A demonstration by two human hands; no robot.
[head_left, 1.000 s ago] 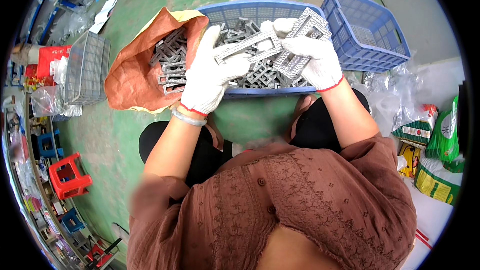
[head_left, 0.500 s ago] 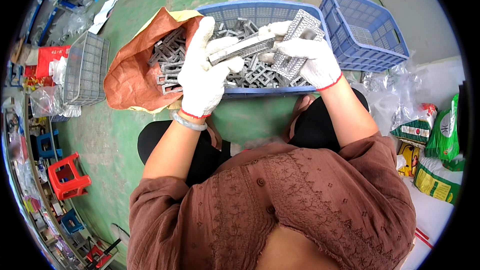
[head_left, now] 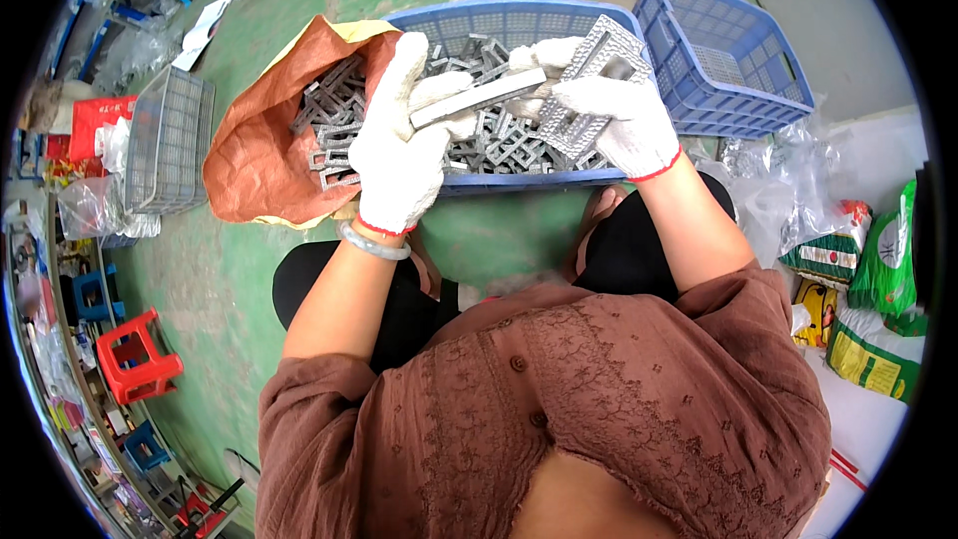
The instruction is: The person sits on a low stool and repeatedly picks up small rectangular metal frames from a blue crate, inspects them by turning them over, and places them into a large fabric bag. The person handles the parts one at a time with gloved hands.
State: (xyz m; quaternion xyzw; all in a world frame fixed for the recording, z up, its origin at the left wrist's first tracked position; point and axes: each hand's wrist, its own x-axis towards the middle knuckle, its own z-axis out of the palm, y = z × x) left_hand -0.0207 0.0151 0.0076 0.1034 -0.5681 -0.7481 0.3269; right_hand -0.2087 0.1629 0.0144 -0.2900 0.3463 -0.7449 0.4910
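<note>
My left hand [head_left: 401, 145], in a white knit glove, grips one end of a grey metal frame piece [head_left: 481, 98]. That piece is turned edge-on, so it looks like a narrow bar slanting up to the right. In my gloved right hand [head_left: 631, 122] is a rectangular metal frame [head_left: 590, 52] with a textured face and an opening through it. The thumb lies across its front, and fingers behind it reach toward the far end of the left piece. Both hands are above a blue plastic crate [head_left: 539, 180] holding many loose grey metal parts [head_left: 509, 145].
An orange woven sack [head_left: 249, 155] with similar parts leans against the crate's left side. Another blue crate [head_left: 738, 110] stands to the right. Farther left are a grey mesh crate [head_left: 170, 145] and a red stool [head_left: 140, 356]. Plastic bags [head_left: 778, 195] lie at right.
The metal piece in my left hand has rolled, and a smooth narrow side now shows in place of the grooved one. Both hands stay nearly where they were.
</note>
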